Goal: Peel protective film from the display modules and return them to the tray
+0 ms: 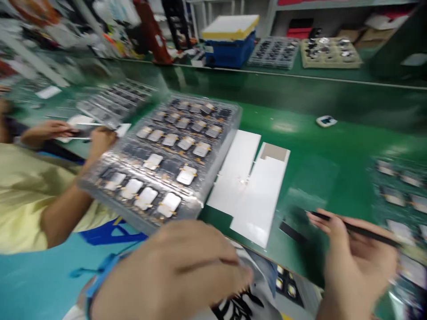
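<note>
My right hand (362,258) is closed around slim black tweezers (363,232), whose tip points left over the green bench. Just under the tip lie a small black strip (292,232) and a clear film (312,184). My left hand (176,269), blurred, hovers in front of the bench edge with its fingers curled together; what they hold, if anything, is hidden. Beyond it rests a clear plastic tray (213,178) with rows of small silver, square-cornered parts (169,204). Two white cards (260,195) lie side by side between the tray and my right hand.
A co-worker's arm (66,209) is close at the left, beside another clear tray (116,100). More silver parts (400,231) lie at the right edge. A small white item (326,121) sits farther back. The rear shelf carries a blue box (230,51) and a beige tray (330,62).
</note>
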Tool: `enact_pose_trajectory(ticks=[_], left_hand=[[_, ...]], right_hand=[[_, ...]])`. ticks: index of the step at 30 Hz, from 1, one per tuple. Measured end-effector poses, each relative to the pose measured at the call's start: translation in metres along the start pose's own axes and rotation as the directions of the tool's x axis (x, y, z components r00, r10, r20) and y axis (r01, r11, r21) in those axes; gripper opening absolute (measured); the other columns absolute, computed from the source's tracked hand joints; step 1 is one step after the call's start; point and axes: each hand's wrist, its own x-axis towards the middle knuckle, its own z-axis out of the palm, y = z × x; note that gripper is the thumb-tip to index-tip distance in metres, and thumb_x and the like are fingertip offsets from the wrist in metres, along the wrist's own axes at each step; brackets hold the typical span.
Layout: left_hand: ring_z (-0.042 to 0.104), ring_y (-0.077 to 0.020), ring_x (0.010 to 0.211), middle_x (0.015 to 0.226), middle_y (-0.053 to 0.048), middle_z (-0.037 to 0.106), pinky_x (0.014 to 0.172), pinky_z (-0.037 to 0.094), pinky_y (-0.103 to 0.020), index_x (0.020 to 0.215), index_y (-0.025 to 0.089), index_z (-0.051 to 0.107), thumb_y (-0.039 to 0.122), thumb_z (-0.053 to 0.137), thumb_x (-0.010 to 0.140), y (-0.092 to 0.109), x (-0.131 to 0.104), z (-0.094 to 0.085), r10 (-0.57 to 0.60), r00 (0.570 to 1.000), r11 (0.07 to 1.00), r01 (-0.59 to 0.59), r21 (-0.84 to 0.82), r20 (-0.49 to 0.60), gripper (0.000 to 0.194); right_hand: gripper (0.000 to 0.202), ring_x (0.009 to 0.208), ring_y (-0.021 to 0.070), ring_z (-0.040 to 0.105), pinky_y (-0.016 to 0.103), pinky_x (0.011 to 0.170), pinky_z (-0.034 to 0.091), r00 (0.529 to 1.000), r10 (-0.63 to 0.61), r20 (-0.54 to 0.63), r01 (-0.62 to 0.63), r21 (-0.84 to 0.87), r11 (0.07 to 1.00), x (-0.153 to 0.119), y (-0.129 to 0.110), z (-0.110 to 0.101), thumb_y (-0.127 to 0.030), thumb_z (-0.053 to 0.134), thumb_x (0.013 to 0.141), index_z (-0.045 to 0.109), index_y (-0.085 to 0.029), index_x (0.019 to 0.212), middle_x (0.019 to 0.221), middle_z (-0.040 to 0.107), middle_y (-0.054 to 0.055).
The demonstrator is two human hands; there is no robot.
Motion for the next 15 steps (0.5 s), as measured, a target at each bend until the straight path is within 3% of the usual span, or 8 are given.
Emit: enact_pose_trajectory(ticks=[3,5,7,9,12,15], left_hand=[[0.073,-0.0176,0.082,0.09,-0.003,0.077,0.076,0.062,-0.027,0.102,0.026,0.063,0.018,0.054,0.098,0.0,0.026,0.065,0.096,0.991,0.973,-0.075,-0.217,0.09,0.013],[0.073,-0.0178,0.077,0.086,-0.003,0.075,0.072,0.061,-0.029,0.095,0.023,0.061,0.019,0.053,0.099,-0.008,0.043,0.101,0.051,0.991,0.976,-0.025,-0.216,0.12,0.01],[0.073,-0.0193,0.079,0.087,-0.004,0.074,0.073,0.061,-0.032,0.093,0.021,0.059,0.021,0.052,0.1,-0.017,0.055,0.125,0.02,0.99,0.98,0.008,-0.197,0.138,0.009],[0.072,-0.0221,0.091,0.095,-0.006,0.074,0.082,0.06,-0.037,0.097,0.019,0.057,0.02,0.051,0.1,-0.024,0.061,0.137,0.025,0.99,0.981,0.003,-0.192,0.138,0.007],[0.067,-0.0257,0.11,0.11,-0.01,0.072,0.097,0.055,-0.044,0.104,0.017,0.054,0.018,0.051,0.1,-0.029,0.062,0.138,0.057,0.991,0.982,-0.033,-0.188,0.123,0.006],[0.068,-0.026,0.109,0.109,-0.011,0.072,0.099,0.055,-0.045,0.104,0.017,0.052,0.017,0.048,0.1,-0.032,0.062,0.133,0.06,0.987,0.984,-0.034,-0.172,0.149,0.006]], right_hand=[[0.023,0.067,0.0205,0.073,0.031,0.065,0.062,0.998,-0.006,0.068,0.015,-0.136,0.991,0.0,0.0,-0.016,-0.029,0.08,0.081,0.061,-0.021,0.091,0.084,0.073,0.009],[0.025,0.066,0.0199,0.073,0.03,0.063,0.062,0.991,-0.009,0.133,0.03,-0.158,0.987,-0.003,0.001,-0.023,-0.032,0.077,0.083,0.057,-0.02,0.092,0.082,0.073,0.007],[0.023,0.064,0.0184,0.072,0.028,0.062,0.062,0.988,-0.009,0.157,0.036,-0.173,0.984,-0.007,0.003,-0.026,-0.032,0.074,0.085,0.056,-0.02,0.092,0.081,0.072,0.006],[0.021,0.066,0.017,0.073,0.026,0.063,0.062,0.985,-0.002,0.173,0.035,-0.189,0.981,-0.013,0.005,-0.024,-0.031,0.072,0.087,0.056,-0.02,0.093,0.084,0.072,0.005],[0.016,0.073,0.0169,0.073,0.027,0.067,0.063,0.974,0.038,0.223,0.015,-0.229,0.973,-0.021,0.008,-0.017,-0.03,0.068,0.09,0.057,-0.019,0.094,0.091,0.072,0.007],[0.014,0.078,0.0178,0.073,0.028,0.069,0.063,0.976,0.056,0.209,0.008,-0.296,0.955,-0.025,0.011,-0.012,-0.03,0.066,0.092,0.059,-0.018,0.094,0.093,0.071,0.008]])
